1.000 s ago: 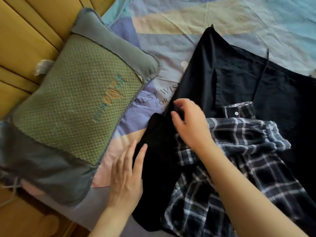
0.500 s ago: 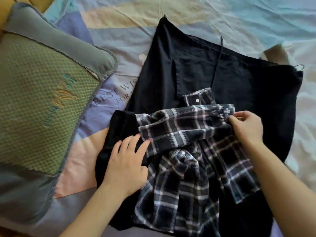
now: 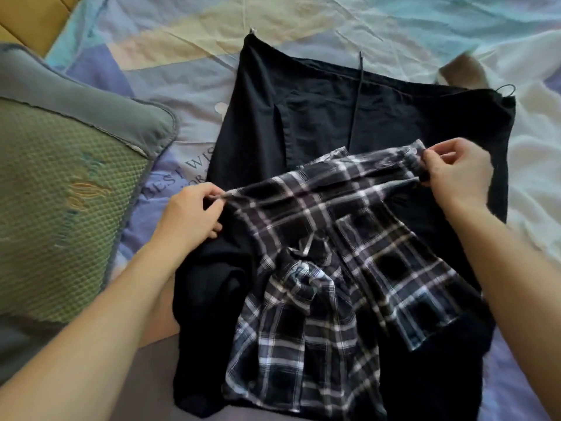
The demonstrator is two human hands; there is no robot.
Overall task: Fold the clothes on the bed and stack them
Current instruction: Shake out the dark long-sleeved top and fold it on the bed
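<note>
A black-and-white plaid shirt [image 3: 318,268] lies crumpled in the middle of the bed, stretched along its top edge between my hands. My left hand [image 3: 191,217] pinches the shirt's left end. My right hand [image 3: 455,174] pinches the right end near the cuff. Under the shirt lies a black knit garment [image 3: 209,314], bunched at the lower left. Behind both, a large black garment [image 3: 334,113] with a thin strap is spread flat on the bed.
A green and grey pillow [image 3: 60,189] sits at the left, close to my left arm. The pastel patchwork sheet [image 3: 182,41] covers the bed. White bedding [image 3: 537,165] is rumpled at the right, with a small brown shape [image 3: 464,71] beyond the black garment.
Both hands have taken hold of the plaid shirt's top edge and pulled it taut, the left moving up from the black knit and the right moving further right and up.
</note>
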